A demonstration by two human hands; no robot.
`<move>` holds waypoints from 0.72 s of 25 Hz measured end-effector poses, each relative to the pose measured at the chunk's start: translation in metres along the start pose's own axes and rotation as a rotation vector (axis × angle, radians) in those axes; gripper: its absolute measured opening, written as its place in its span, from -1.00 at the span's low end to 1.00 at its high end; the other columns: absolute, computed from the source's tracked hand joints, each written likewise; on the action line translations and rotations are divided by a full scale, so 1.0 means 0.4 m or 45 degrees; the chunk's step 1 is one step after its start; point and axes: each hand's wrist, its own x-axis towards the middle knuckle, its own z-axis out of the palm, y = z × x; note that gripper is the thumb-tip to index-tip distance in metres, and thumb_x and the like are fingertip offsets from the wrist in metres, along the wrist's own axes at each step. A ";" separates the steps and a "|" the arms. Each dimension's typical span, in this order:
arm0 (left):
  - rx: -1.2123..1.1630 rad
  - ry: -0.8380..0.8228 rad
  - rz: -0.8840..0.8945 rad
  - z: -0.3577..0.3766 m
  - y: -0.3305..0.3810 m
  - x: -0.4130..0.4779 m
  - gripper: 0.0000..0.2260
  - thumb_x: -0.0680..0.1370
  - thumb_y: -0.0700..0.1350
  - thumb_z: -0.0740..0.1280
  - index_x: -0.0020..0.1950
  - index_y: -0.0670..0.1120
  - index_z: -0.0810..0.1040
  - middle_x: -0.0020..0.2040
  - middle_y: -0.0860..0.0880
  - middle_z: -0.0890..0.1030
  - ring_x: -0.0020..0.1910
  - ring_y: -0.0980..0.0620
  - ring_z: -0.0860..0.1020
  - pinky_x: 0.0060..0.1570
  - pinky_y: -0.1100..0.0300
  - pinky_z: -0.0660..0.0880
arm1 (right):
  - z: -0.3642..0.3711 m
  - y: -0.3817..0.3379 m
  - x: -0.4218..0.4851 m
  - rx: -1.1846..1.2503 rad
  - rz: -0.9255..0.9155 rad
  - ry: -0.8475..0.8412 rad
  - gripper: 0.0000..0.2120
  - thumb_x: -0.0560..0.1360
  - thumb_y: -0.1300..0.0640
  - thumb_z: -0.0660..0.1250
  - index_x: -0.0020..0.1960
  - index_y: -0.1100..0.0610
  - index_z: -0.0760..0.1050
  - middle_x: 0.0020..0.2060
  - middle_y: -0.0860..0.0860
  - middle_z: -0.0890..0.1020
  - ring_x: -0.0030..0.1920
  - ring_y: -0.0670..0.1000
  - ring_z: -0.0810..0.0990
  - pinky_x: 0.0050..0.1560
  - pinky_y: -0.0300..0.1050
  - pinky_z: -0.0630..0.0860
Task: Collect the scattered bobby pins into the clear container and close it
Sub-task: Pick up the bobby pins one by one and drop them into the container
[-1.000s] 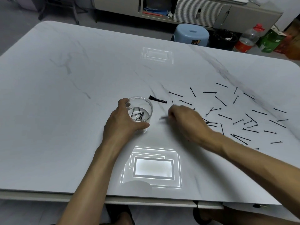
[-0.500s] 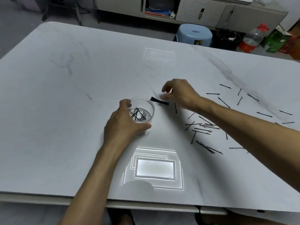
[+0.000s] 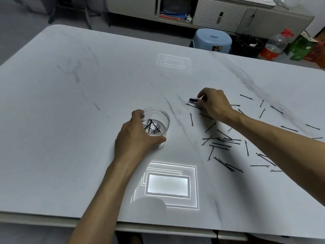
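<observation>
A clear round container [image 3: 158, 118] stands open on the white marble table [image 3: 70, 120], with several black bobby pins lying in its bottom. My left hand [image 3: 135, 138] wraps around its near side. My right hand [image 3: 213, 103] is further back and to the right, fingertips pinched on a thicker black clip [image 3: 193, 99] lifted just off the table. Many thin black bobby pins lie scattered to the right, with a dense cluster [image 3: 223, 141] under my right forearm and loose ones [image 3: 191, 119] nearer the container. No lid is visible.
Bright rectangular light reflections [image 3: 168, 185] shine on the table near its front edge. Beyond the far edge stand a blue plastic stool [image 3: 212, 40], a plastic bottle with a red cap [image 3: 276, 44], a green box [image 3: 300, 48] and a grey cabinet [image 3: 219, 13].
My right hand moved from beside the container up to the thick black clip and has picked it up, carrying it right. More pins lie in the container. My left hand stayed on the container.
</observation>
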 end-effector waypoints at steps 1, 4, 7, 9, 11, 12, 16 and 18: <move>0.003 -0.001 -0.001 0.002 0.002 0.000 -0.22 0.26 0.09 0.56 0.38 0.06 0.26 0.36 0.16 0.44 0.31 0.00 0.43 0.14 0.05 0.41 | 0.003 0.009 -0.004 0.032 0.025 -0.040 -0.85 0.49 0.17 0.38 0.04 0.16 0.58 -0.16 0.06 0.61 -0.11 0.09 0.55 -0.13 -0.19 0.37; -0.002 0.003 -0.012 0.004 0.004 0.000 -0.23 0.26 0.09 0.56 0.37 0.06 0.27 0.34 0.14 0.45 0.27 -0.01 0.46 0.08 0.09 0.41 | 0.021 0.007 -0.018 0.068 0.022 -0.030 -0.90 0.47 0.19 0.39 -0.02 0.17 0.60 -0.18 0.04 0.59 -0.09 0.09 0.55 -0.14 -0.16 0.37; -0.004 0.009 -0.011 0.005 0.006 -0.002 -0.22 0.26 0.09 0.57 0.38 0.06 0.27 0.35 0.14 0.45 0.29 -0.01 0.45 0.10 0.08 0.40 | 0.035 -0.007 -0.031 -0.149 -0.078 -0.019 -0.89 0.53 0.19 0.32 -0.01 0.19 0.60 -0.10 0.12 0.61 -0.04 0.18 0.55 -0.15 -0.13 0.34; -0.002 0.010 -0.008 0.005 0.008 -0.002 -0.22 0.26 0.09 0.57 0.38 0.05 0.27 0.36 0.14 0.45 0.30 -0.01 0.45 0.11 0.07 0.41 | 0.043 -0.018 -0.047 -0.282 -0.164 -0.078 -0.85 0.56 0.16 0.28 0.04 0.18 0.59 -0.03 0.17 0.60 -0.01 0.22 0.54 -0.13 -0.06 0.40; -0.002 0.011 -0.007 0.005 0.009 -0.002 -0.22 0.26 0.09 0.57 0.37 0.05 0.27 0.36 0.14 0.45 0.30 -0.01 0.45 0.11 0.07 0.41 | 0.039 -0.026 -0.070 -0.334 -0.214 -0.130 -0.83 0.58 0.14 0.24 0.06 0.18 0.56 0.00 0.18 0.59 0.00 0.23 0.54 -0.09 0.01 0.45; -0.003 0.010 -0.008 0.006 0.009 -0.002 -0.22 0.26 0.08 0.57 0.37 0.05 0.27 0.36 0.14 0.45 0.30 -0.01 0.45 0.11 0.07 0.41 | 0.033 -0.028 -0.081 -0.332 -0.227 -0.126 -0.83 0.58 0.15 0.23 0.06 0.19 0.55 0.00 0.18 0.59 0.00 0.23 0.53 -0.07 0.03 0.46; -0.013 0.007 -0.008 0.006 0.007 -0.003 -0.22 0.26 0.08 0.57 0.38 0.06 0.27 0.36 0.15 0.44 0.31 0.00 0.44 0.10 0.09 0.40 | 0.013 -0.033 -0.133 -0.190 -0.180 -0.031 -0.88 0.57 0.22 0.14 0.01 0.18 0.45 -0.15 0.11 0.57 -0.15 0.20 0.49 -0.21 -0.02 0.41; -0.014 0.006 -0.008 0.007 0.009 -0.003 -0.22 0.26 0.08 0.57 0.38 0.06 0.26 0.36 0.15 0.44 0.31 0.00 0.43 0.10 0.10 0.39 | 0.019 -0.045 -0.157 -0.145 -0.137 -0.041 -0.88 0.57 0.19 0.19 -0.04 0.18 0.49 -0.22 0.10 0.57 -0.20 0.18 0.49 -0.26 -0.05 0.39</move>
